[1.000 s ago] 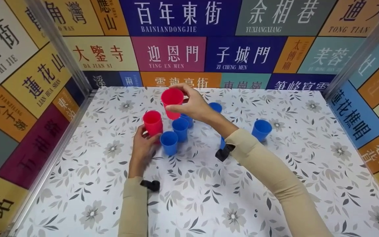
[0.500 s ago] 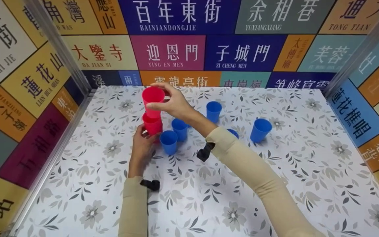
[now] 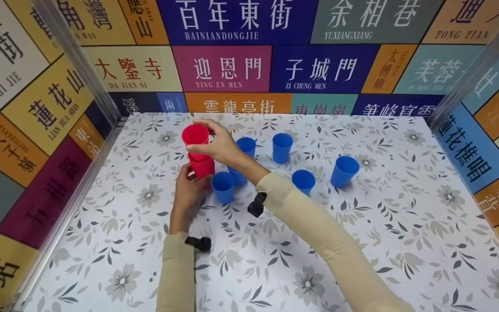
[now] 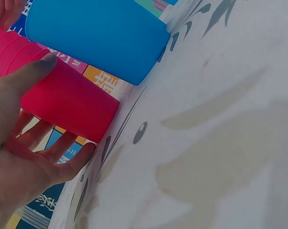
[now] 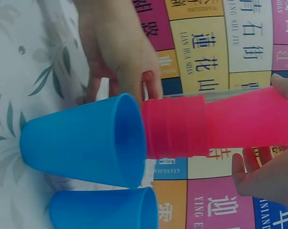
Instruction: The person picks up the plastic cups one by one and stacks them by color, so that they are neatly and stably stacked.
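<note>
Red cup [image 5: 249,119] atop nested cups [image 5: 175,127]

Solid red cups [image 3: 195,136] and plain blue cups [image 3: 344,172] brighten a white table [image 3: 232,277] printed with grey-and-beige flowers and leaves, amid beige sleeves [image 3: 176,273], black wrist mounts [image 3: 256,205] and lettered wall panels [image 3: 222,89] in navy, magenta, orange and yellow.

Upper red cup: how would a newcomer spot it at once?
On the floral tabletop, find the left hand gripping a red cup stack. Above, base at the stack's mouth, is the upper red cup. Alone among the red cups, the right hand holds it.
</note>
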`<move>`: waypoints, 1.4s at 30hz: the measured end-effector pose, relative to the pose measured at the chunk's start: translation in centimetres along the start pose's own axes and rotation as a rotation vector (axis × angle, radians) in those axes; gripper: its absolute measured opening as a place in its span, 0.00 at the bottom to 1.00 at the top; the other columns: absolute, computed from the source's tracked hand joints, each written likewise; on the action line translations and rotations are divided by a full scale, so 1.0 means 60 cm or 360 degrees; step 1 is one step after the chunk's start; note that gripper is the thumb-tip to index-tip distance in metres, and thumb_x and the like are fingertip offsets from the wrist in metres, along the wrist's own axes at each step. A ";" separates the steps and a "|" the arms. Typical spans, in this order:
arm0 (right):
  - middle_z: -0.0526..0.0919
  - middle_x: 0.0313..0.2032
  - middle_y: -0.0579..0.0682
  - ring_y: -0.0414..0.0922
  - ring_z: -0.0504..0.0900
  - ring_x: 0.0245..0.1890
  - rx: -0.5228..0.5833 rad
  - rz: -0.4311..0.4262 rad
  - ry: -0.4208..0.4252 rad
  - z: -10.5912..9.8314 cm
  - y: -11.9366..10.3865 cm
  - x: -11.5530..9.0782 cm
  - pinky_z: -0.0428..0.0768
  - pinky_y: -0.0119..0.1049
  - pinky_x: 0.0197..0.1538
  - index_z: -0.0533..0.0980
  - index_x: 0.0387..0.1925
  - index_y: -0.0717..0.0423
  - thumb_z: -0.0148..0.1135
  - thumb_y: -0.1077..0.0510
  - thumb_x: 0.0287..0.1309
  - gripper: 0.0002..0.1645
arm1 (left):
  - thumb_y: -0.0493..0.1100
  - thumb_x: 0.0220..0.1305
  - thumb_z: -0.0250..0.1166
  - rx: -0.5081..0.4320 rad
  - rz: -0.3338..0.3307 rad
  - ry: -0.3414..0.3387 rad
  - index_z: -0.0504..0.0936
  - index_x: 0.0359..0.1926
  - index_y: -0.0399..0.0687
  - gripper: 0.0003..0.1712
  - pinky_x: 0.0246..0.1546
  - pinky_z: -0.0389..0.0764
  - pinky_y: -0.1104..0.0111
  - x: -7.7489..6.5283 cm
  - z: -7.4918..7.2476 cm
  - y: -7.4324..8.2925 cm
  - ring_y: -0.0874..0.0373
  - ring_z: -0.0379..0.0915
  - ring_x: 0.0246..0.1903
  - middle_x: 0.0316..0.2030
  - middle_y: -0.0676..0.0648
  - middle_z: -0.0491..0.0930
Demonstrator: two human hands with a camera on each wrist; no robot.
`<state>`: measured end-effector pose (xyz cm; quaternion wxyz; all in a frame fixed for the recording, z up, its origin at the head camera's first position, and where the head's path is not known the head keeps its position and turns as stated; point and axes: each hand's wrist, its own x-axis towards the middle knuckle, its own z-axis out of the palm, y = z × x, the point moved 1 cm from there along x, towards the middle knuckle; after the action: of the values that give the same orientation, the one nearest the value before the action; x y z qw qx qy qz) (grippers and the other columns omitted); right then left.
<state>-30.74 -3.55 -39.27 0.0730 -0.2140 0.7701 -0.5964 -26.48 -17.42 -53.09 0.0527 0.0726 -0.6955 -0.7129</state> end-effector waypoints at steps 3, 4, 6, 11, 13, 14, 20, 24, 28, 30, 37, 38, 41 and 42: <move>0.75 0.64 0.50 0.47 0.73 0.61 -0.0049 0.0040 -0.0027 0.002 0.010 0.000 0.82 0.36 0.54 0.69 0.69 0.45 0.76 0.50 0.53 0.42 | 0.39 0.59 0.72 0.0051 0.0026 0.0002 0.67 0.67 0.47 0.37 0.59 0.79 0.57 0.000 0.000 0.002 0.46 0.74 0.59 0.63 0.42 0.72; 0.74 0.65 0.50 0.47 0.72 0.62 -0.0064 0.0058 -0.0038 0.002 0.013 0.000 0.82 0.37 0.55 0.69 0.69 0.45 0.76 0.50 0.53 0.43 | 0.40 0.59 0.73 0.0061 0.0025 0.0001 0.67 0.68 0.47 0.38 0.59 0.79 0.57 0.001 0.001 0.003 0.46 0.74 0.59 0.63 0.42 0.72; 0.72 0.67 0.49 0.47 0.70 0.64 -0.0075 0.0078 -0.0052 0.001 0.016 -0.001 0.81 0.38 0.58 0.69 0.70 0.43 0.76 0.49 0.53 0.43 | 0.41 0.59 0.73 0.0066 0.0012 -0.0010 0.67 0.68 0.48 0.38 0.59 0.80 0.57 0.001 0.002 0.004 0.46 0.74 0.59 0.64 0.42 0.71; 0.72 0.68 0.52 0.51 0.69 0.68 -0.0024 0.0041 -0.0052 -0.005 0.022 -0.009 0.77 0.45 0.65 0.69 0.70 0.45 0.75 0.50 0.54 0.43 | 0.43 0.59 0.73 0.0101 -0.0025 -0.0019 0.66 0.69 0.50 0.39 0.62 0.79 0.56 0.001 0.002 0.004 0.46 0.73 0.61 0.64 0.43 0.71; 0.72 0.68 0.54 0.51 0.69 0.68 -0.0001 -0.0001 -0.0041 -0.010 0.021 -0.014 0.75 0.48 0.67 0.69 0.70 0.47 0.75 0.51 0.54 0.42 | 0.44 0.60 0.73 0.0112 -0.0022 -0.0014 0.66 0.69 0.49 0.40 0.64 0.77 0.56 0.001 0.000 0.003 0.46 0.72 0.61 0.64 0.42 0.71; 0.72 0.67 0.54 0.52 0.69 0.68 0.0003 -0.0022 -0.0036 -0.013 0.019 -0.017 0.75 0.48 0.67 0.69 0.69 0.48 0.75 0.51 0.55 0.41 | 0.43 0.60 0.73 0.0106 -0.0018 -0.0017 0.65 0.70 0.48 0.40 0.64 0.76 0.55 0.001 0.000 0.003 0.45 0.72 0.62 0.64 0.41 0.70; 0.74 0.66 0.52 0.49 0.72 0.66 -0.0025 -0.0157 0.0025 -0.040 -0.001 -0.042 0.73 0.47 0.66 0.70 0.69 0.49 0.73 0.52 0.56 0.39 | 0.43 0.60 0.73 0.0112 -0.0011 -0.0010 0.64 0.71 0.46 0.41 0.67 0.74 0.53 -0.002 0.001 0.001 0.43 0.71 0.63 0.65 0.40 0.70; 0.75 0.66 0.51 0.46 0.73 0.65 -0.0030 -0.0216 0.0078 -0.070 -0.022 -0.069 0.73 0.44 0.65 0.70 0.69 0.50 0.72 0.52 0.57 0.38 | 0.44 0.59 0.74 0.0112 -0.0059 -0.0019 0.63 0.72 0.49 0.43 0.68 0.72 0.53 -0.002 0.004 0.002 0.43 0.69 0.64 0.67 0.41 0.69; 0.75 0.66 0.51 0.45 0.72 0.66 -0.0028 -0.0292 0.0119 -0.101 -0.044 -0.099 0.73 0.44 0.66 0.69 0.68 0.52 0.71 0.54 0.58 0.37 | 0.44 0.59 0.74 0.0129 -0.0067 -0.0008 0.63 0.72 0.51 0.43 0.69 0.72 0.54 0.000 0.005 0.002 0.44 0.69 0.64 0.67 0.42 0.69; 0.75 0.66 0.52 0.46 0.72 0.67 -0.0018 -0.0337 0.0121 -0.115 -0.052 -0.115 0.73 0.44 0.66 0.70 0.68 0.54 0.71 0.56 0.59 0.36 | 0.44 0.59 0.74 0.0161 -0.0039 -0.0002 0.63 0.72 0.48 0.43 0.69 0.72 0.54 0.000 0.004 0.001 0.43 0.69 0.64 0.67 0.41 0.69; 0.74 0.65 0.54 0.50 0.71 0.68 0.0022 -0.0432 0.0046 -0.154 -0.056 -0.185 0.72 0.46 0.67 0.71 0.66 0.58 0.67 0.62 0.61 0.32 | 0.45 0.59 0.74 0.0271 -0.0062 0.0005 0.63 0.72 0.47 0.44 0.70 0.70 0.54 -0.001 -0.005 -0.001 0.43 0.67 0.66 0.69 0.40 0.67; 0.74 0.65 0.53 0.50 0.70 0.68 0.0015 -0.0437 0.0050 -0.159 -0.055 -0.194 0.72 0.46 0.68 0.71 0.66 0.57 0.67 0.62 0.61 0.32 | 0.45 0.59 0.74 0.0265 -0.0064 0.0006 0.63 0.72 0.47 0.44 0.70 0.70 0.53 0.000 -0.006 0.000 0.42 0.67 0.66 0.69 0.40 0.67; 0.74 0.65 0.51 0.48 0.70 0.68 -0.0025 -0.0430 0.0090 -0.172 -0.050 -0.217 0.70 0.47 0.69 0.71 0.66 0.55 0.67 0.61 0.61 0.32 | 0.45 0.58 0.75 0.0244 -0.0064 0.0006 0.63 0.72 0.48 0.44 0.70 0.70 0.53 0.002 -0.008 0.001 0.42 0.67 0.66 0.69 0.40 0.67; 0.74 0.65 0.50 0.47 0.70 0.68 -0.0039 -0.0426 0.0106 -0.176 -0.047 -0.223 0.69 0.47 0.70 0.71 0.67 0.55 0.67 0.60 0.61 0.32 | 0.45 0.58 0.75 0.0226 -0.0066 0.0002 0.63 0.72 0.47 0.44 0.70 0.71 0.53 0.002 -0.008 0.001 0.42 0.67 0.66 0.69 0.40 0.67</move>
<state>-21.91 10.87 -35.60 -0.0355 -0.2956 0.7439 -0.5983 -26.51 -17.91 -53.02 0.0331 0.0909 -0.7427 -0.6627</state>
